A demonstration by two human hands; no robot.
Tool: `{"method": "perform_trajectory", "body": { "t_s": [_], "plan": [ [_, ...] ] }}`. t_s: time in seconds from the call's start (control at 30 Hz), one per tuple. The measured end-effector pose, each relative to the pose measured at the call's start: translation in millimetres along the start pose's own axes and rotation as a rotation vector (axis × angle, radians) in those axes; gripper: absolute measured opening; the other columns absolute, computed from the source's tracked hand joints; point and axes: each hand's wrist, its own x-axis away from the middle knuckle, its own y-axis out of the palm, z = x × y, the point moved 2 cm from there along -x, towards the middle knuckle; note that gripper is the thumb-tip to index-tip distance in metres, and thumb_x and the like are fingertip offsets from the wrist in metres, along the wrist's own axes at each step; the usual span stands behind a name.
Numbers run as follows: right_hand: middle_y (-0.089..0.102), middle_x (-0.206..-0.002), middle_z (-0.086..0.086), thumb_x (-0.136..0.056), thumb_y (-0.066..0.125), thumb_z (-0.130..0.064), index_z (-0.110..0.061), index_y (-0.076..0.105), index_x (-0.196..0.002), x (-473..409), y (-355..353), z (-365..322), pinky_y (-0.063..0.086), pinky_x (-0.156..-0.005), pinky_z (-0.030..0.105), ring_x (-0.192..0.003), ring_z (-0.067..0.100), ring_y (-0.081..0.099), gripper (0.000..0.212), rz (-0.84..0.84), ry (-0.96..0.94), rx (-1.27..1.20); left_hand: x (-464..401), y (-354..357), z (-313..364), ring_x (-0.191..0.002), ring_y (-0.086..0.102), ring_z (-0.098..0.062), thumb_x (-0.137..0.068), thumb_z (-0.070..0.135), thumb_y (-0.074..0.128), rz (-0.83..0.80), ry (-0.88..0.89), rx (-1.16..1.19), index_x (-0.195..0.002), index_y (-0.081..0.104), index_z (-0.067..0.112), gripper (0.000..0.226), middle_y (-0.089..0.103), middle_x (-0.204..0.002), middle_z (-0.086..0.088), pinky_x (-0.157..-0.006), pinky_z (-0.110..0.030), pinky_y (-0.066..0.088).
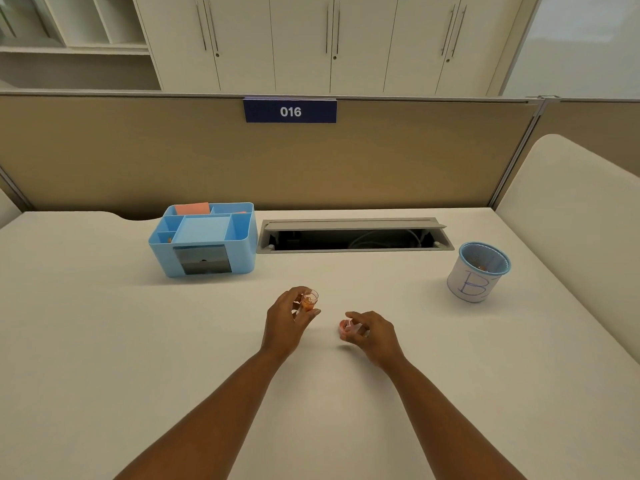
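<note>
My left hand (289, 318) grips a small clear container (309, 300) with orange contents, lifted a little above the white desk (138, 341). My right hand (372, 332) pinches a small pink and white piece (345, 328), perhaps the container's lid, just over the desk. The two hands are a short way apart near the desk's middle.
A light blue desk organiser (204, 239) with an orange pad stands at the back left. An open cable tray (353, 235) runs along the back. A blue mesh cup (479, 271) marked B sits at the right. A beige partition (104, 150) closes the rear.
</note>
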Motion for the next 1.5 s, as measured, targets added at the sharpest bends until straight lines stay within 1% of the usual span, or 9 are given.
{"method": "perform_trajectory", "body": {
  "t_s": [0.2, 0.37, 0.53, 0.77, 0.93, 1.03, 1.13, 1.3, 1.5],
  "plan": [
    [0.065, -0.093, 0.002, -0.071, 0.074, -0.025, -0.018, 0.065, -0.105, 7, -23, -4, 0.039, -0.06, 0.005, -0.063, 0.008, 0.049, 0.036, 0.155, -0.02, -0.113, -2, 13, 13, -0.087, 0.055, -0.015, -0.076, 0.016, 0.07, -0.001, 0.019, -0.005, -0.099, 0.056, 0.011, 0.028, 0.06, -0.097, 0.0, -0.068, -0.007, 0.04],
    [0.065, -0.092, -0.008, -0.074, 0.071, -0.021, -0.022, 0.066, -0.095, 12, -58, -29, 0.046, -0.061, 0.004, -0.077, 0.002, 0.061, 0.021, 0.287, -0.129, -0.325, -8, 38, 32, -0.088, 0.055, -0.014, -0.075, 0.017, 0.071, -0.074, 0.062, 0.009, -0.102, 0.062, 0.01, 0.029, 0.066, -0.105, -0.009, -0.07, -0.01, 0.043],
    [0.063, -0.093, -0.008, -0.072, 0.072, -0.028, -0.018, 0.07, -0.091, 5, -99, -33, 0.048, -0.061, 0.006, -0.081, 0.004, 0.06, 0.021, 0.265, -0.193, -0.204, -21, 74, 63, -0.086, 0.056, -0.012, -0.075, 0.021, 0.071, -0.175, 0.142, -0.024, -0.102, 0.065, 0.011, 0.029, 0.068, -0.104, -0.01, -0.07, -0.011, 0.043],
    [0.067, -0.093, 0.011, -0.078, 0.066, -0.017, -0.002, 0.067, -0.094, -6, -159, -1, 0.057, -0.073, 0.03, -0.084, 0.025, 0.065, 0.021, 0.41, -0.038, -0.413, -47, 124, 112, -0.089, 0.058, -0.014, -0.071, 0.02, 0.075, -0.186, 0.137, 0.069, -0.108, 0.063, 0.014, 0.04, 0.064, -0.1, -0.004, -0.069, -0.012, 0.046],
    [0.064, -0.094, 0.012, -0.08, 0.064, -0.008, 0.003, 0.063, -0.1, -18, -200, 17, 0.055, -0.063, 0.015, -0.077, 0.02, 0.063, 0.023, 0.519, 0.158, -0.853, -66, 171, 150, -0.092, 0.062, -0.021, -0.074, 0.005, 0.07, -0.179, -0.211, 0.59, -0.108, 0.059, 0.008, 0.036, 0.064, -0.094, -0.006, -0.074, -0.023, 0.054],
    [0.065, -0.098, 0.016, -0.081, 0.063, -0.01, 0.003, 0.062, -0.103, -28, -218, 25, 0.053, -0.077, 0.028, -0.081, 0.022, 0.064, 0.026, 0.527, 0.243, -0.89, -80, 201, 168, -0.096, 0.063, -0.025, -0.077, 0.008, 0.069, -0.214, -0.248, 0.559, -0.108, 0.061, 0.004, 0.033, 0.066, -0.102, -0.014, -0.079, -0.029, 0.054],
    [0.065, -0.085, 0.012, -0.08, 0.066, -0.016, 0.002, 0.062, -0.102, -37, -233, 32, 0.052, -0.063, 0.023, -0.069, 0.016, 0.061, 0.029, 0.448, 0.315, -0.92, -94, 219, 179, -0.098, 0.064, -0.03, -0.078, 0.011, 0.068, -0.172, -0.162, 0.408, -0.1, 0.064, 0.005, 0.023, 0.067, -0.103, -0.018, -0.087, -0.038, 0.054],
    [0.067, -0.098, 0.014, -0.083, 0.059, -0.016, -0.004, 0.063, -0.1, -58, -256, 56, 0.055, -0.077, 0.034, -0.076, 0.02, 0.06, 0.022, 0.552, 0.419, -0.456, -112, 241, 187, -0.105, 0.06, -0.03, -0.08, 0.012, 0.065, -0.149, 0.056, 0.096, -0.114, 0.059, 0.006, 0.035, 0.064, -0.115, -0.017, -0.091, -0.034, 0.049],
    [0.051, -0.103, -0.005, -0.079, 0.053, -0.004, -0.046, 0.024, -0.131, -63, -258, 61, 0.045, -0.068, 0.021, -0.087, 0.012, 0.05, 0.073, 0.594, -0.191, 0.017, -118, 260, 188, -0.107, 0.059, -0.028, -0.081, 0.013, 0.063, -0.297, 0.217, -0.159, -0.142, 0.021, 0.021, 0.074, 0.062, -0.117, -0.016, -0.095, -0.038, 0.048]
  ]
}}
